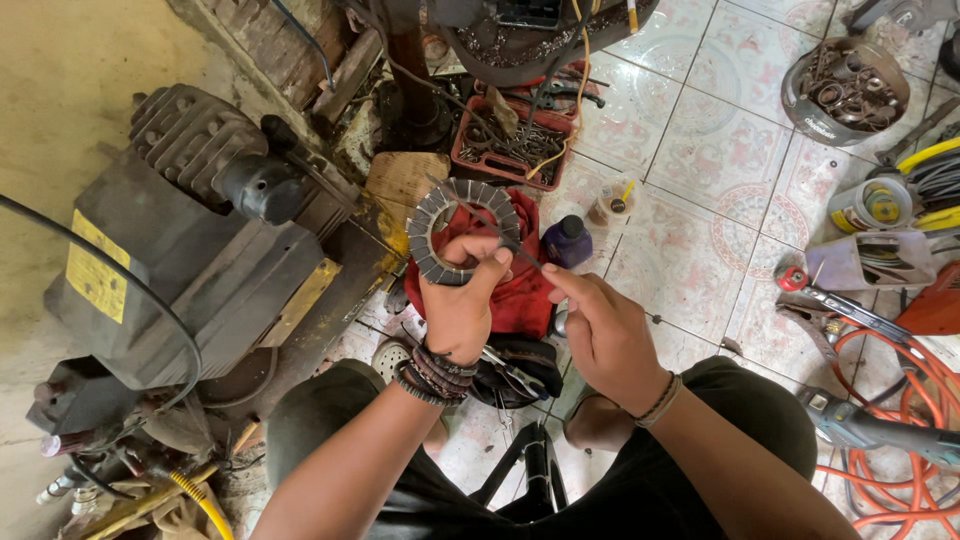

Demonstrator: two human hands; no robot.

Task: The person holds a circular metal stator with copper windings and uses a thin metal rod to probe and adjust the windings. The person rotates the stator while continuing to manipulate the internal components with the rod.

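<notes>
My left hand [460, 300] grips the lower rim of a grey metal ring with slotted teeth [440, 215], held upright in front of me. My right hand [600, 330] pinches a thin dark rod-like tool [500, 232] whose tip reaches into the ring's opening. Both wrists wear bracelets. Behind the ring lies a red cloth [515, 290] on the floor. A small dark blue bottle [567, 240] stands just right of the ring.
A large dirty motor or compressor [200, 250] sits at the left. A red tray of metal parts [505, 145] and a round tin of rings [845, 90] lie on the tiled floor. Orange cable [900, 380] and hand tools [840, 300] are at the right.
</notes>
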